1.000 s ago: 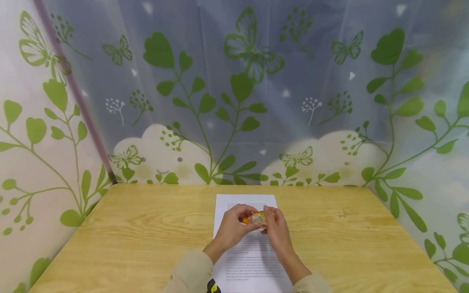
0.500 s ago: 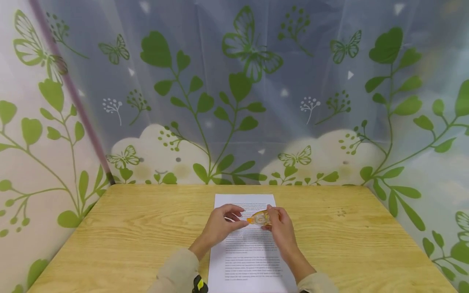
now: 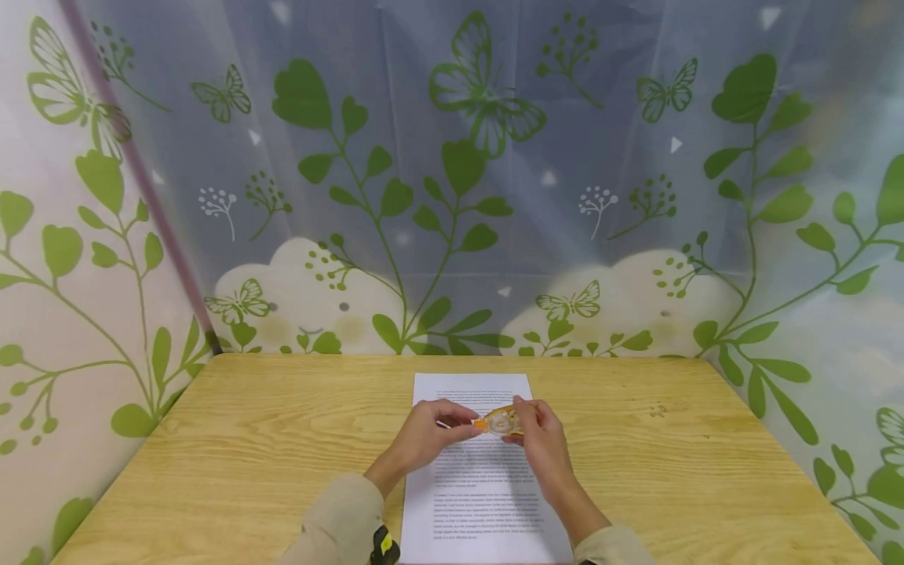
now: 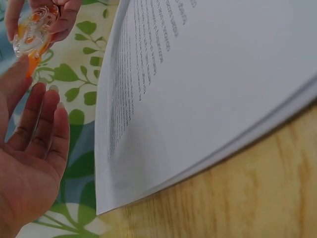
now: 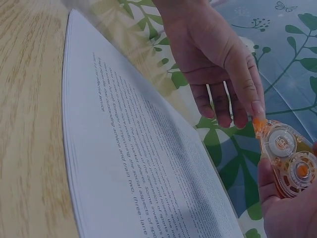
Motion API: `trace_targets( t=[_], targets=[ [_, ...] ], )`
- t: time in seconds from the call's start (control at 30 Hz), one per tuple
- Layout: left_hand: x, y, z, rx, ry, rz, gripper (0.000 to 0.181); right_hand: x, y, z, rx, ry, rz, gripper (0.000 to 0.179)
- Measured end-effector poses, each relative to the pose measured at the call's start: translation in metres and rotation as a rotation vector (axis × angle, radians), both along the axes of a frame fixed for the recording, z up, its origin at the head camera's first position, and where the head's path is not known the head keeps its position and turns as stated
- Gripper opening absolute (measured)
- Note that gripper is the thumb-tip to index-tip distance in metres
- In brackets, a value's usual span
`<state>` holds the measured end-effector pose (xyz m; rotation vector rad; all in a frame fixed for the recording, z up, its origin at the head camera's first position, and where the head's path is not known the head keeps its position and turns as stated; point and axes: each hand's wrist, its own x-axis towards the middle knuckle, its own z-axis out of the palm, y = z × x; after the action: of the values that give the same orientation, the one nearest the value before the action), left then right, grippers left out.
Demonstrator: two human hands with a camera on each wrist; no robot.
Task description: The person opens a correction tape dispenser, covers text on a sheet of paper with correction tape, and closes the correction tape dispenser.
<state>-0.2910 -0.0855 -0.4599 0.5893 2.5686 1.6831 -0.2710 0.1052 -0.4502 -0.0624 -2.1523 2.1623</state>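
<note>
A clear correction tape (image 3: 503, 421) with visible reels and an orange tip is held above the printed paper. My right hand (image 3: 545, 447) grips its body from the right, thumb on the near side. At the other end, my left hand (image 3: 422, 431) pinches the orange tip (image 5: 258, 124) between thumb and index finger. Its remaining fingers hang relaxed below, as the left wrist view shows. In the right wrist view two round reels show through the tape's casing (image 5: 285, 153), and only part of the right hand is visible.
Below both hands lies a stack of printed paper (image 3: 487, 510) on a wooden table (image 3: 297, 439). Behind and beside the table hangs a curtain (image 3: 452, 235) with leaves and butterflies.
My left hand first drew left from the tape, uncovering its orange tip, with the fingers spread. Now its index finger has come down to the thumb at the tip. The right hand keeps its grip.
</note>
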Motion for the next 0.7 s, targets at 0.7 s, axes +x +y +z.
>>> trace_targets(
  t=[0.7],
  targets=[
    [-0.0024, 0.0004, -0.005, -0.053, -0.021, -0.048, 0.014, 0.0007, -0.0005, 0.0002, 0.021, -0.013, -0.024, 0.04]
  ],
)
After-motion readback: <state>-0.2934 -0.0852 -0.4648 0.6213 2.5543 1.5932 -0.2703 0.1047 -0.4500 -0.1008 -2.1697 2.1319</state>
